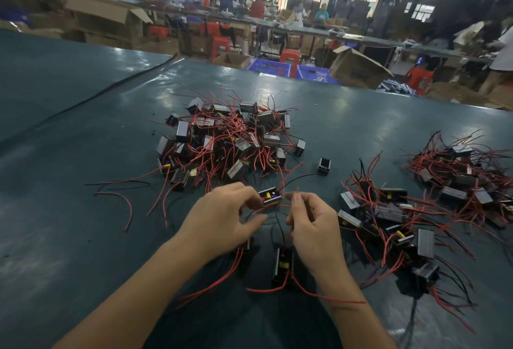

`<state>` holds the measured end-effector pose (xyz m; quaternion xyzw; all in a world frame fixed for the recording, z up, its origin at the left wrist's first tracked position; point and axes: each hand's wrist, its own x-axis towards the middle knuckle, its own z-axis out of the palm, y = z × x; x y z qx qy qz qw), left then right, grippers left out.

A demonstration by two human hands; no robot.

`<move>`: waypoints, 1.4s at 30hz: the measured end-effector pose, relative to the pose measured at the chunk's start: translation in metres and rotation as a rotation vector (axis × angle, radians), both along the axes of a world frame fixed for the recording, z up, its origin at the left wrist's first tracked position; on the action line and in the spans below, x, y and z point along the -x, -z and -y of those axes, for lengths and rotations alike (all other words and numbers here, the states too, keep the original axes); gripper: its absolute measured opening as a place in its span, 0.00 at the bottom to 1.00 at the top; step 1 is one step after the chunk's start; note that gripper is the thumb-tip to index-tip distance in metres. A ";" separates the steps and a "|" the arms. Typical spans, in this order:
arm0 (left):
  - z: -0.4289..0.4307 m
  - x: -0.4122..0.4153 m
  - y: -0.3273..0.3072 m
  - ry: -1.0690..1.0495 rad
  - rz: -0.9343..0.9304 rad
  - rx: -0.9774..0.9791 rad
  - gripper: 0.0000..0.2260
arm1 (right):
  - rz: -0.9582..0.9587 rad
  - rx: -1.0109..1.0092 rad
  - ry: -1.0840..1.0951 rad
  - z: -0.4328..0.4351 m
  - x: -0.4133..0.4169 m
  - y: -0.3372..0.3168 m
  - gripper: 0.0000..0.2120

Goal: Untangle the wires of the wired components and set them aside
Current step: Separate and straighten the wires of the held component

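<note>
A tangled heap of small black wired components [224, 137] with red and black wires lies on the dark green table [83, 182] ahead of me. My left hand [222, 221] grips one small component [269, 196] at its left end. My right hand [311, 223] pinches a red wire [297, 192] that rises beside that component. Another component [283, 265] hangs or lies just below my hands, its red wires trailing across my right wrist. To the right lie two groups of separated components, a nearer one [388, 223] and a farther one [466, 176].
A single component [323, 166] sits alone between the heap and the right groups. Loose red wires [125, 204] spread left of the heap. Beyond the table's far edge are cardboard boxes [358, 67], blue crates [269, 67], red stools and several people at benches.
</note>
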<state>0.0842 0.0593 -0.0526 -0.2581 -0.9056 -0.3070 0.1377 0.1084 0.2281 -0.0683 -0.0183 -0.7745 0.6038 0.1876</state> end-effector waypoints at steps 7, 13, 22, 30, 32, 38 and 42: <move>-0.010 -0.003 0.011 -0.086 0.156 -0.207 0.07 | -0.017 -0.033 -0.004 0.000 -0.001 0.001 0.10; -0.004 0.006 0.003 -0.070 0.746 -0.585 0.05 | -0.008 -0.054 -0.004 -0.001 -0.001 0.001 0.10; 0.001 0.006 -0.003 -0.203 0.590 -0.466 0.05 | -0.023 -0.068 -0.010 0.000 -0.001 0.000 0.11; 0.012 0.009 -0.008 -0.144 0.488 -0.358 0.11 | -0.023 -0.049 -0.024 0.000 -0.002 -0.001 0.09; 0.008 0.005 -0.007 -0.094 0.295 -0.280 0.13 | -0.020 -0.047 -0.016 0.000 -0.002 -0.001 0.07; -0.001 0.001 -0.003 0.011 -0.085 -0.317 0.07 | -0.060 -0.014 -0.070 0.001 -0.003 -0.004 0.07; -0.003 0.000 -0.005 0.014 -0.063 -0.358 0.02 | -0.116 -0.029 -0.135 0.004 -0.006 -0.005 0.05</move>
